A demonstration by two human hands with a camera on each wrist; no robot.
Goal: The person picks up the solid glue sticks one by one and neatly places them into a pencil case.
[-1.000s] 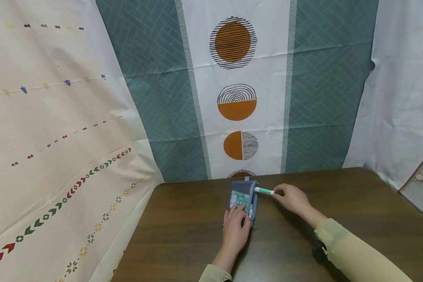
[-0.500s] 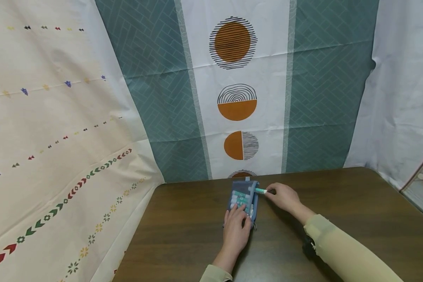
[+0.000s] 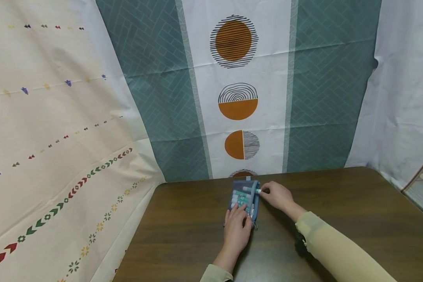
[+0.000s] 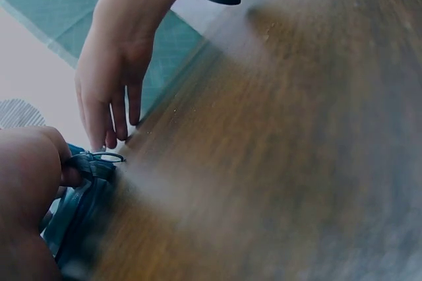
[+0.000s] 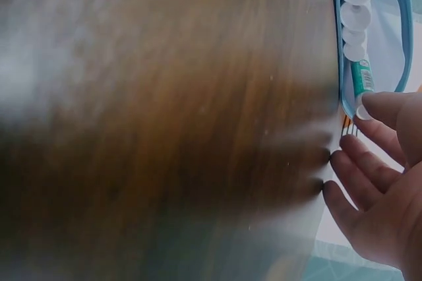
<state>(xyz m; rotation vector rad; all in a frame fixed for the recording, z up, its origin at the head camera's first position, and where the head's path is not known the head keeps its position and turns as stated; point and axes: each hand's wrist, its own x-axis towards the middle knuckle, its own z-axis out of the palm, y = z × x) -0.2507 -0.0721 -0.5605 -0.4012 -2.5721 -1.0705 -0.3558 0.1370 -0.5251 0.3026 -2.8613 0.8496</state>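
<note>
A blue zip pouch point(image 3: 235, 185) with a see-through front lies on the table, its long opening facing right. Several white markers with green labels show through it. My left hand point(image 3: 235, 229) holds the pouch's near part, fingers lying over the front and thumb at the zip edge. At the far end of the opening, my right hand point(image 3: 277, 194) pinches the white end of a marker point(image 5: 363, 76) between thumb and forefinger. Most of that marker is inside the pouch. Round white marker ends point(image 5: 357, 16) line up in the opening in the right wrist view.
The brown wooden table point(image 3: 183, 235) ends just beyond the pouch, against a green and white patterned cloth point(image 3: 313, 98). A cream patterned cloth point(image 3: 67, 129) hangs on the left. A small zip pull point(image 4: 109, 157) sticks out at the pouch's near end.
My right hand has moved left with the marker, which has slid from outside the opening to mostly inside the pouch. My left hand has stayed on the pouch.
</note>
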